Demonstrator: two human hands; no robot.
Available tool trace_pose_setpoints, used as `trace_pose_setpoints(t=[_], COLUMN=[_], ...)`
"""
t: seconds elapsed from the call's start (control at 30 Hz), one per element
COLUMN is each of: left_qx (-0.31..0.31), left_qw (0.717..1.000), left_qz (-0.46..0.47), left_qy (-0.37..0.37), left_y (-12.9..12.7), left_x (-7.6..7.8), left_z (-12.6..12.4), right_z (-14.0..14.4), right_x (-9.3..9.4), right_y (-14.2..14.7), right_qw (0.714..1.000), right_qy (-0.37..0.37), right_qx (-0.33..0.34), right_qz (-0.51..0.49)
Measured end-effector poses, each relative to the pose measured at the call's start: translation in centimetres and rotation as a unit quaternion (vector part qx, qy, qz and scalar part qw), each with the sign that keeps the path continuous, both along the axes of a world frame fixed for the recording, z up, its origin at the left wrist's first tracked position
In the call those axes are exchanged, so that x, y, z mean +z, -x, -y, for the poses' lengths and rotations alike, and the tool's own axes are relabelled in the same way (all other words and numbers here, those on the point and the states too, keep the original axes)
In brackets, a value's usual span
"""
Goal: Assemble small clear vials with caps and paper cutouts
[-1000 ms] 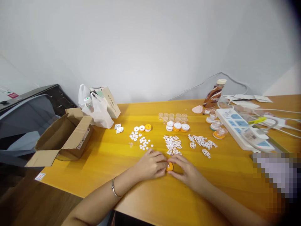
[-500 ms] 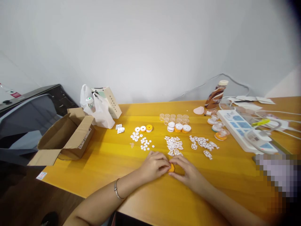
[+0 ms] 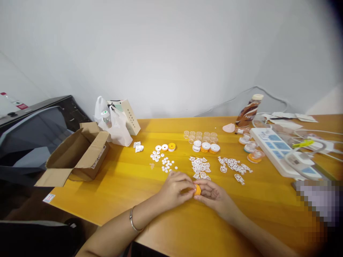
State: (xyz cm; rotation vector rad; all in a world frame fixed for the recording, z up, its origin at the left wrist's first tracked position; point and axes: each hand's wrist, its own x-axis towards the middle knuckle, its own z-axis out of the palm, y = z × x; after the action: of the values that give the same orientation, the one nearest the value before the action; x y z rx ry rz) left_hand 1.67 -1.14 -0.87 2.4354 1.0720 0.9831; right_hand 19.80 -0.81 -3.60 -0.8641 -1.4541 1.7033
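Note:
Between my two hands, over the front middle of the table, is a small round orange plastic piece [image 3: 197, 190]. My left hand [image 3: 177, 189] pinches its left side with thumb and fingers, and a speck of white shows at those fingertips. My right hand [image 3: 214, 194] grips the same piece from the right, fingers curled. Just beyond the hands lie white openwork plastic pieces [image 3: 200, 166], with another group of them [image 3: 233, 164] to the right. Small white caps [image 3: 166, 164] are scattered beyond my left hand.
Clear cups [image 3: 200, 136] stand in rows behind white-and-orange discs [image 3: 205, 146]. An open cardboard box [image 3: 88, 157] and a white plastic bag [image 3: 118, 128] are at left. At right are a brown drink bottle [image 3: 249, 110], a power strip [image 3: 281, 153] with cables, and clear-topped assemblies [image 3: 255, 156].
The orange piece is turned a little and shows more of its face. My right fingers have curled more around it. The view has shifted slightly, so the table's things appear moved right.

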Motion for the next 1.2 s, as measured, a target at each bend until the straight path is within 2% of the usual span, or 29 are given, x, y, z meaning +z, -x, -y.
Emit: trace_pose_setpoints(t=[0.13,0.2,0.27,0.37,0.47,0.63,1.07,1.13,1.2], left_qx=[-0.001,0.020,0.077,0.182,0.226,0.232,0.228,0.209,0.150], left_qw=[1.000,1.000,0.997,0.979,0.964,0.958,0.950,0.959,0.977], left_qz=[0.005,0.005,-0.007,-0.077,-0.125,-0.152,-0.211,-0.193,-0.139], left_qy=[0.002,0.007,0.016,0.044,0.066,0.068,-0.004,-0.021,-0.064], left_y=[0.2,1.1,2.6,5.1,6.4,6.3,4.9,4.0,2.9], left_x=[0.5,0.9,1.2,1.0,0.3,-0.4,0.1,0.6,1.3], left_z=[-0.1,-0.7,-1.8,-3.9,-5.5,-6.4,-5.1,-4.1,-2.6], right_z=[0.0,0.0,0.0,0.1,0.1,0.2,0.4,0.5,0.6], right_x=[0.1,0.3,0.6,0.8,0.6,0.4,1.2,1.3,1.4], right_y=[0.1,0.0,-0.1,-0.2,-0.3,-0.3,-0.5,-0.6,-0.6], right_qw=[1.000,0.999,0.997,0.994,0.992,0.991,0.987,0.985,0.983], right_qy=[0.000,-0.001,-0.003,-0.012,-0.037,-0.062,-0.074,-0.077,-0.081], right_qx=[-0.027,-0.048,-0.073,-0.105,-0.118,-0.111,-0.145,-0.156,-0.161], right_qz=[-0.005,0.007,0.021,0.031,0.028,0.035,0.013,0.014,0.019])
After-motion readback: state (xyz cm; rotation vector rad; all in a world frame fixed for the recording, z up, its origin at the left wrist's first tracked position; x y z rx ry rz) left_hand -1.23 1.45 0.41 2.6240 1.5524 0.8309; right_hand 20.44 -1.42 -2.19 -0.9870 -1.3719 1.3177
